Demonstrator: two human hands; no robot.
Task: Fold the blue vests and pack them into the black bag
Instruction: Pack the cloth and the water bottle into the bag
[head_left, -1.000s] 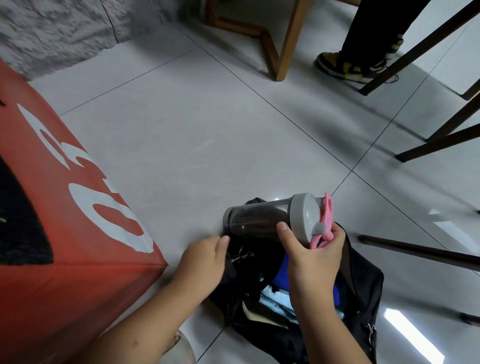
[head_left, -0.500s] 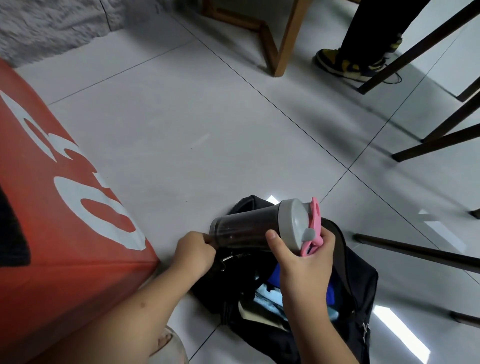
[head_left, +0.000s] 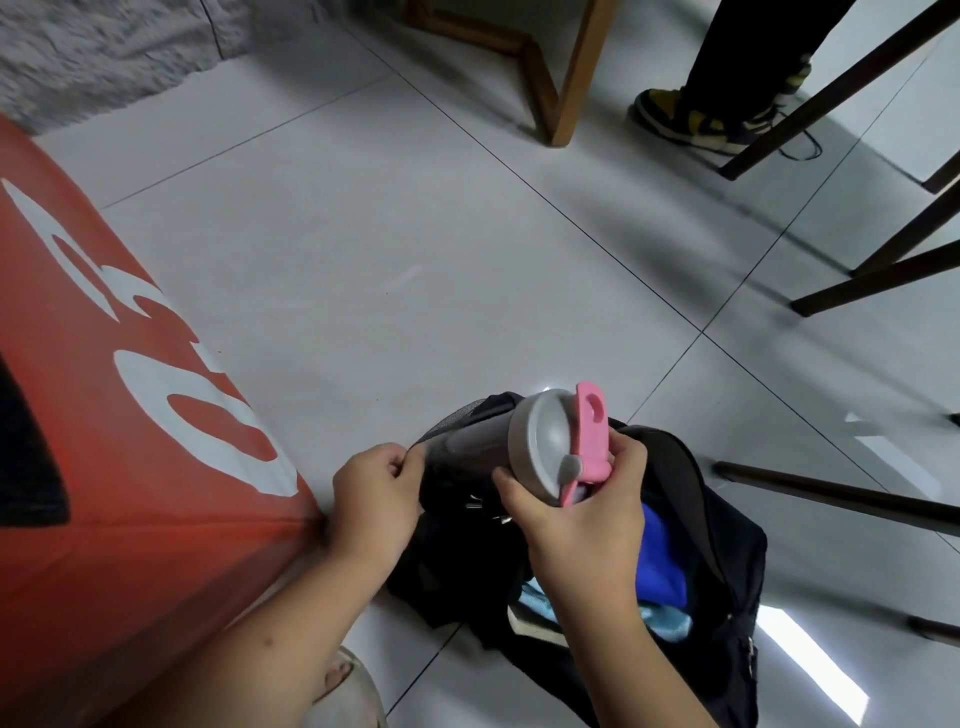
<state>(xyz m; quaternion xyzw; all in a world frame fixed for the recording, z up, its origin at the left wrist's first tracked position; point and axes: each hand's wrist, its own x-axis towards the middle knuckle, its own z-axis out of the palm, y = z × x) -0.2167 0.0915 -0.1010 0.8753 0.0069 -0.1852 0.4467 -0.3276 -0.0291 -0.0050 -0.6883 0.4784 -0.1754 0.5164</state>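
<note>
Bottle (head_left: 498, 457) — dark, grey-lidded — lies tilted over the open black bag (head_left: 727, 571), gripped by the right hand (head_left: 582, 525); left hand (head_left: 376, 499) pinches the bag's rim beside it. Blue vest (head_left: 662, 566) sits inside the bag.

Dark translucent plastic shaker bottle (head_left: 467, 457): smooth, faintly glossy body; matt grey plastic lid (head_left: 540, 452); pink plastic flip clasp (head_left: 592, 436), smooth.
Black fabric bag (head_left: 727, 545): matt woven cloth, mesh patch near top edge; small shiny metal hardware at opening.
Blue cloth vest (head_left: 662, 561) inside bag: soft, matt.
Pale grey floor tiles (head_left: 363, 249): smooth, glossy, reflecting lights.
Orange cloth cover (head_left: 104, 467) with white print: matt.
Light brown wooden leg (head_left: 576, 78): smooth.
Grey wall (head_left: 93, 41): rough, stone-like.
</note>
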